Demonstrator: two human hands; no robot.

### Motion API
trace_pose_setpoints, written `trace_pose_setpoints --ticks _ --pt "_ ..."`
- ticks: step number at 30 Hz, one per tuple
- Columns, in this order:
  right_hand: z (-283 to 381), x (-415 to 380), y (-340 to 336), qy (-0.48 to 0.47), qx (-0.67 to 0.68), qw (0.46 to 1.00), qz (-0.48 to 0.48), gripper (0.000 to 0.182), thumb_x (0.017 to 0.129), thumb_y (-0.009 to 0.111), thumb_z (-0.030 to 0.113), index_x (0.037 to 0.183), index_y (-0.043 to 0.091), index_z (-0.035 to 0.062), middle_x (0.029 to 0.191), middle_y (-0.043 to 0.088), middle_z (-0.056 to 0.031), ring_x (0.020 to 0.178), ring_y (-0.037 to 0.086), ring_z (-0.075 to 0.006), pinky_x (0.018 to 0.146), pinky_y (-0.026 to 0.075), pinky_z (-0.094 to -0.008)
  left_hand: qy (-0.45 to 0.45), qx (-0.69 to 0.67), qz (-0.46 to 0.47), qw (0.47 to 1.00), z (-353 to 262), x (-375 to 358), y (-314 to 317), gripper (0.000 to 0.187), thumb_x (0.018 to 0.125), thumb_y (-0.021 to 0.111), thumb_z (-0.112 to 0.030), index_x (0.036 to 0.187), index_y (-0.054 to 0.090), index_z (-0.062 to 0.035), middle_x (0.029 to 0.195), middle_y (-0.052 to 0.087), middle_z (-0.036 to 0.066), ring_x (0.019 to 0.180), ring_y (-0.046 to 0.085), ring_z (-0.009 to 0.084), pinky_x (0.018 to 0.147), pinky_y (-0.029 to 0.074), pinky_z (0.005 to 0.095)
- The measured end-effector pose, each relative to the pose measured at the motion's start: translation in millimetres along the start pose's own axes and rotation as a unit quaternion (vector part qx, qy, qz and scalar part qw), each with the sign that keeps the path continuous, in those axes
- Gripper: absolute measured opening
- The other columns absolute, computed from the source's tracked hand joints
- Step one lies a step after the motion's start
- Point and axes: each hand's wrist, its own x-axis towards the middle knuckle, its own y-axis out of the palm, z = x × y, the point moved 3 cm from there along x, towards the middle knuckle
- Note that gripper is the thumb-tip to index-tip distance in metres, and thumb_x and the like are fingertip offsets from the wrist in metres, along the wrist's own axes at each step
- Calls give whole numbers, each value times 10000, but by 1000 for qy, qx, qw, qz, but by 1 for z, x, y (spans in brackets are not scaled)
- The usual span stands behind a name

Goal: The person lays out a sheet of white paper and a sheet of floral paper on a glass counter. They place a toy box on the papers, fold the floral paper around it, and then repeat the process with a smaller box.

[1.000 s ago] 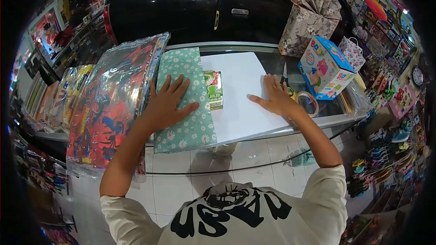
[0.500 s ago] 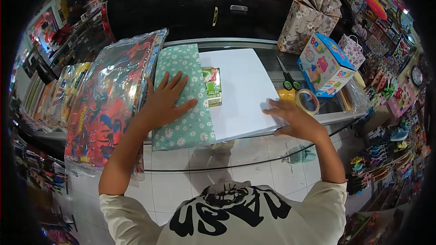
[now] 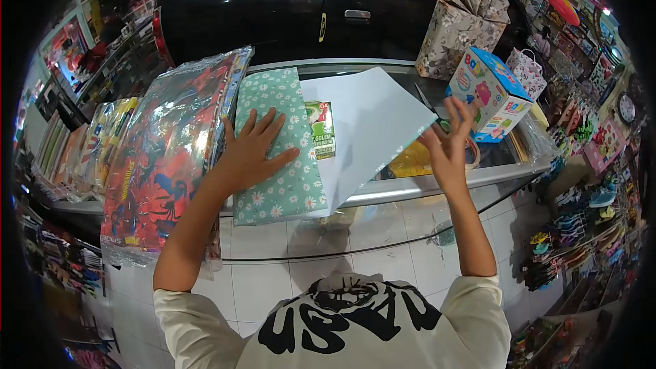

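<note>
Green daisy-patterned wrapping paper (image 3: 273, 191) lies on the counter, its left part folded over to the right. My left hand (image 3: 253, 150) rests flat on that fold, fingers spread. A small green box marked GOLEM (image 3: 322, 138) pokes out from beneath the fold, on the paper's white inner side (image 3: 369, 116). On the right, the paper's near corner is lifted and bent up. My right hand (image 3: 447, 147) is at this raised corner, thumb against its edge, other fingers bent upward; the exact grip is partly hidden.
Scissors (image 3: 425, 101) and a tape roll (image 3: 471, 154) lie partly hidden by my right hand. Beyond stand a toy box (image 3: 488, 99) and a floral gift bag (image 3: 461, 34). Plastic-wrapped paper sheets (image 3: 164, 143) cover the counter's left. A black car (image 3: 273, 14) is behind.
My right hand has moved up, and the paper's near right corner has risen with it, folding away from the counter edge. My left hand stays on the folded part.
</note>
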Motion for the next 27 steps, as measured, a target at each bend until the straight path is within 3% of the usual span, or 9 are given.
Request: trace_pose_setpoints --ticks 3,4,7,8,10,12,15,22,27 --pt "-34 7 -4 403 363 839 42 726 856 551 417 1386 205 63 1326 435 -173 1209 461 -297 978 400 -378 4 1 -5 1000 2 0 2 790 861 428 -603 1406 323 -41 1482 253 174 1384 133 407 1024 -71 676" --pt "-38 10 4 465 359 809 8 817 821 445 584 1384 282 14 1254 520 -160 1159 496 -269 1003 361 -363 5 0 -7 1000 2 0 2 791 862 424 -604 1405 323 -39 1481 254 174 1384 134 408 1020 -74 681" --pt "-35 27 21 474 443 757 80 792 824 453 585 1312 418 -37 1244 535 -158 1157 491 -258 1020 333 -362 -23 26 22 999 -3 0 -3 763 871 435 -583 1435 277 -94 1502 227 125 1400 121 354 1060 -46 635" --pt "-31 32 27 461 430 769 104 662 854 431 558 1206 558 11 1316 477 -146 1217 435 -251 1038 299 -360 -22 29 20 999 -3 0 -3 756 875 430 -579 1434 280 -92 1502 228 126 1399 124 355 1059 -44 637" --pt "-31 43 40 340 183 893 230 605 883 404 524 1208 564 39 1349 445 -132 1242 399 -252 1050 271 -385 -20 34 15 999 -4 -1 -4 742 884 420 -572 1431 285 -89 1500 231 129 1397 128 358 1057 -41 641" --pt "-17 47 59 176 -9 933 314 462 924 402 448 1171 605 114 1408 388 -118 1313 314 -290 1068 204 -460 -22 29 13 999 -5 -1 -4 716 899 404 -555 1428 287 -87 1499 231 129 1396 131 360 1054 -40 646" --pt "-24 33 94 -3 -141 893 428 453 920 474 410 1309 468 177 1450 337 -104 1383 195 -315 1093 103 -524 -19 29 10 999 -7 -1 -3 679 917 390 -524 1428 286 -88 1500 231 126 1394 135 363 1048 -43 655" --pt "0 1 124 -40 -309 766 563 546 923 438 436 1425 315 260 1528 155 -110 1414 36 -352 1072 53 -613 17 11 -24 999 -1 -2 4 670 913 390 -498 1415 306 -62 1485 255 156 1384 139 404 1003 -94 695" --pt "-1 3 121 -32 -298 767 568 583 919 387 502 1422 320 215 1521 159 -137 1407 40 -376 1062 46 -634 10 5 -16 1000 5 -1 6 711 899 391 -541 1419 298 -64 1489 244 156 1385 132 403 1004 -90 696"
